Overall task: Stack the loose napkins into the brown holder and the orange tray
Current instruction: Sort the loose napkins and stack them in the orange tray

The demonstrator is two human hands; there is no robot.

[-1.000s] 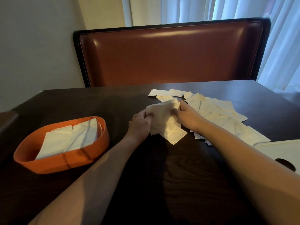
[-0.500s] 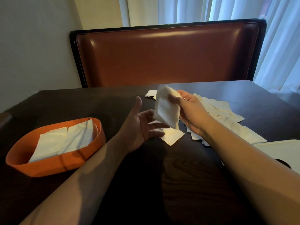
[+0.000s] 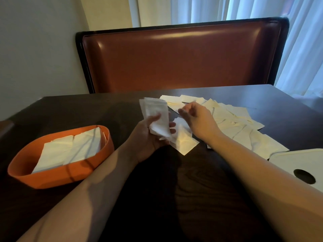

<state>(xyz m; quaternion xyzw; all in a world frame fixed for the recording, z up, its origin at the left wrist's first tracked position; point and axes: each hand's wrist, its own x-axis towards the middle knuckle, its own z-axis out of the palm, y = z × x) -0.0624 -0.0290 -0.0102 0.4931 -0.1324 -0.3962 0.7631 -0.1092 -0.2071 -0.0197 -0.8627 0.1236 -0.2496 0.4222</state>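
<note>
Looking down from the head camera, the left hand (image 3: 148, 137) is raised above the dark table (image 3: 157, 198), palm up, with its thumb and fingers curled round a small bundle of napkins (image 3: 156, 116) that stands nearly upright in the grip. The right hand (image 3: 197, 117) hovers just beside that bundle, over the near edge of the loose napkins (image 3: 232, 123); its fingers are loosely bent and blurred, and they hold nothing that I can make out. The loose pile spreads across the right half of the table, the sheets overlapping at all angles, and one napkin (image 3: 183, 144) lies flat apart from the rest, just under and in front of the left hand. Over on the left sits the orange tray (image 3: 57, 177), with a stack of napkins (image 3: 70, 151) lying flat inside it, filling most of the bottom. At the right edge of the table a white lid (image 3: 295, 161) with a dark round hole peeks out from behind the right forearm. Beyond the table stands a brown padded seat back (image 3: 181, 58), with pale curtains (image 3: 227, 9) behind it.
</note>
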